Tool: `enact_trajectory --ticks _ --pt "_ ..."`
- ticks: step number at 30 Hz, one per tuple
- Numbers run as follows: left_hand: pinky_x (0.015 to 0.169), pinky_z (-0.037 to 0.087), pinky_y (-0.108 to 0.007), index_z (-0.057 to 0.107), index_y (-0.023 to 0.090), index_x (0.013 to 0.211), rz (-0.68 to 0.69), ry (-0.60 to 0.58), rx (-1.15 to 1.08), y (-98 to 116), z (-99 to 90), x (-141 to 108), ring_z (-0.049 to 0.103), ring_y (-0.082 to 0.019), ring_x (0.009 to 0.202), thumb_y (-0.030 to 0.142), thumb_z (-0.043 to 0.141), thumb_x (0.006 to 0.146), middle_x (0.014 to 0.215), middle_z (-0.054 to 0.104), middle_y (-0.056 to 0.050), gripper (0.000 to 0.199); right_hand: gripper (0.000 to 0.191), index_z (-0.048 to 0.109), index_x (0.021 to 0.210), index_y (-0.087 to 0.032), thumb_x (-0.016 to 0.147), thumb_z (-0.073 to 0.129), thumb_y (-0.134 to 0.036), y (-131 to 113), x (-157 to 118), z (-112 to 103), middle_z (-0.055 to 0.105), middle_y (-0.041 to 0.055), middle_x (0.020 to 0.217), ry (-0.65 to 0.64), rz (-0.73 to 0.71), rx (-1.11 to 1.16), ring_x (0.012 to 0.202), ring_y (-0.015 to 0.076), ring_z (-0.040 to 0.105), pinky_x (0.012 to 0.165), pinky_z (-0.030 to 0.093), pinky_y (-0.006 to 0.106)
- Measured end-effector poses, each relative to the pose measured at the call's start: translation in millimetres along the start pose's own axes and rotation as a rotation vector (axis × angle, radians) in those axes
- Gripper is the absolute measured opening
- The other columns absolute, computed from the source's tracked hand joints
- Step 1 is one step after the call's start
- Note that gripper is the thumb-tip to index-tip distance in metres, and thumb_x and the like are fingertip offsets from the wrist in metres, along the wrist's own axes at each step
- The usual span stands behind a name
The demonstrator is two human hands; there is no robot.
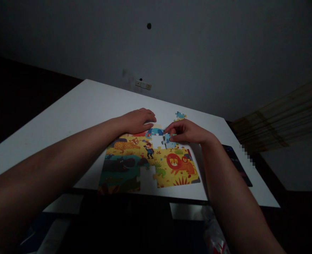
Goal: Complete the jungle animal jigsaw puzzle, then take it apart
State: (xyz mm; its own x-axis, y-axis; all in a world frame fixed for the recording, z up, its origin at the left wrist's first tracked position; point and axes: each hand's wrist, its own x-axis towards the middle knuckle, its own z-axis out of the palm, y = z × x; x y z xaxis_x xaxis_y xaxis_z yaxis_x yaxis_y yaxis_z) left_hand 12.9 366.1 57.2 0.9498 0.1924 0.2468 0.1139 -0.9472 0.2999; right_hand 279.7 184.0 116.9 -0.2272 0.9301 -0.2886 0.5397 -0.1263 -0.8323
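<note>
A colourful animal jigsaw puzzle point(126, 151) lies on the white table point(73, 106), with gaps at its lower middle and upper middle. My left hand point(140, 121) rests on the puzzle's top edge, its fingers apart and holding nothing. Thumb and fingers of my right hand point(183, 130) pinch a light-blue puzzle piece point(169, 143) at the right of the upper gap. Beyond my right hand, a loose blue and yellow piece point(180, 115) lies on the table; my hand partly hides the pieces near it.
A dark flat device point(236, 164) lies at the table's right side, beyond my right forearm. Behind the table stands a grey wall with a socket strip point(143, 84). A striped curtain point(280, 116) hangs at the right. Below the front edge is a clear plastic bag point(214, 233).
</note>
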Motion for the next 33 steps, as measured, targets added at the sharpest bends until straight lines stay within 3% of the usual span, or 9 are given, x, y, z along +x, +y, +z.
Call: enact_trajectory --ticks 9,21,33 --pt "0.129 0.055 -0.056 0.085 0.023 0.141 0.017 0.032 -0.033 -2.6 1.8 0.3 0.075 -0.036 0.144 0.039 0.062 0.113 0.156 0.081 -0.019 0.040 0.052 0.091 0.121 -0.024 0.077 0.109 -0.046 1.6 -0.6 1.8 0.083 0.0008 0.090 0.017 -0.005 0.053 0.076 0.0170 0.069 0.068 0.056 0.031" --pt "0.133 0.051 -0.052 0.083 0.023 0.144 -0.003 0.004 -0.007 -0.1 1.2 0.4 0.072 -0.034 0.149 0.041 0.059 0.115 0.160 0.079 -0.017 0.042 0.057 0.086 0.125 -0.022 0.077 0.109 -0.041 0.2 -0.3 3.5 0.082 0.0008 0.090 0.048 -0.010 0.060 0.072 0.0155 0.067 0.064 0.052 0.030" --pt "0.131 0.053 -0.055 0.084 0.023 0.143 0.008 0.017 -0.016 0.4 0.7 0.5 0.073 -0.036 0.146 0.041 0.058 0.114 0.158 0.080 -0.019 0.043 0.055 0.088 0.122 -0.026 0.072 0.110 -0.037 -1.5 -0.2 3.2 0.078 0.0005 0.099 0.023 -0.026 -0.024 0.085 0.0188 0.068 0.073 0.057 0.032"
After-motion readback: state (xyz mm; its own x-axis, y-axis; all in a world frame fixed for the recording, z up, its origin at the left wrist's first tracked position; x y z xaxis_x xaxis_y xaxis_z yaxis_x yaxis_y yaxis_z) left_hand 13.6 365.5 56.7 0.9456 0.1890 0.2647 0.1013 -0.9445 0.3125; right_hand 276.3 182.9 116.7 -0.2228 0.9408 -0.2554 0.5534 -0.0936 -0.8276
